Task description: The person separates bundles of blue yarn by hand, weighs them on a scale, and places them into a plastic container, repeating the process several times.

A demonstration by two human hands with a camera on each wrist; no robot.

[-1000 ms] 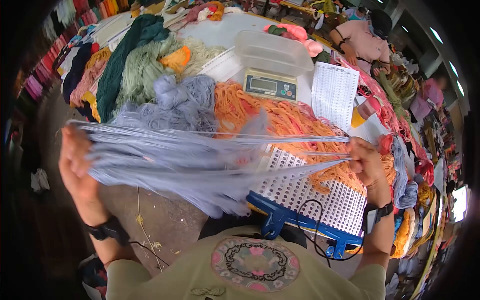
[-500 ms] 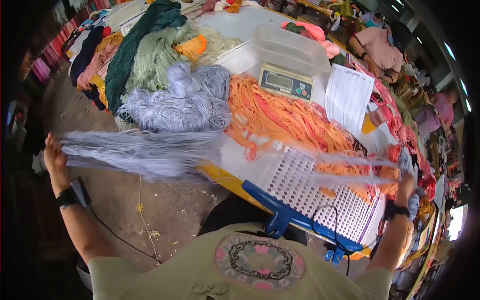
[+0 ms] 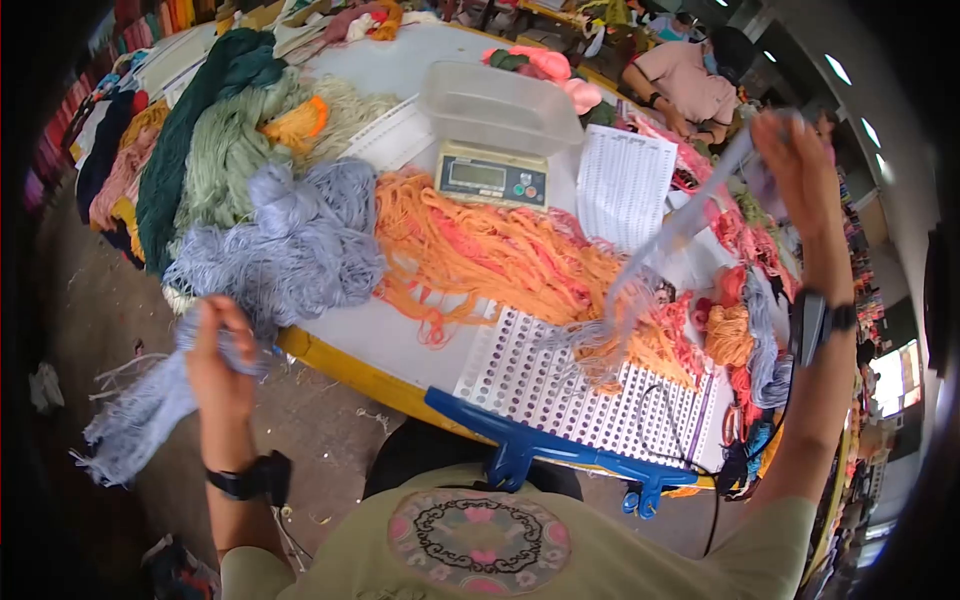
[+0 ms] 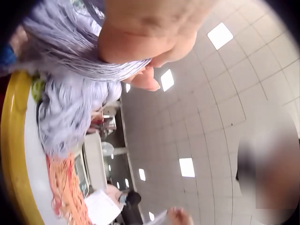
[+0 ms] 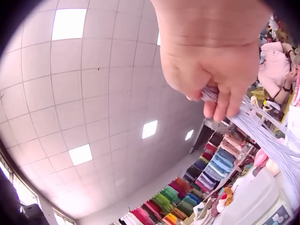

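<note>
In the head view my left hand (image 3: 222,350) is at the table's left front corner, with a lavender-grey yarn skein (image 3: 140,405) hanging from it over the floor. The left wrist view shows that skein's strands (image 4: 89,65) running in under the thumb, and the left hand (image 4: 150,37) grips them. Raised high at the right, my right hand (image 3: 797,165) holds a thinner bunch of lavender-grey strands (image 3: 655,250), which trails down over orange yarn (image 3: 500,235). In the right wrist view the fingers of the right hand (image 5: 211,70) curl round these strands (image 5: 262,133).
A lavender-grey yarn pile (image 3: 280,235) lies beside green skeins (image 3: 225,150). Behind the orange yarn stand a digital scale (image 3: 492,175) with a clear tub (image 3: 500,105), and a printed sheet (image 3: 625,185). A blue clamp bar (image 3: 560,440) edges a perforated board (image 3: 520,365). Another person (image 3: 685,85) works behind.
The skein was stretched between both hands, then pulled wide apart. Now the right hand has swung up with a separate bunch, and the left has come inward with the skein hanging down.
</note>
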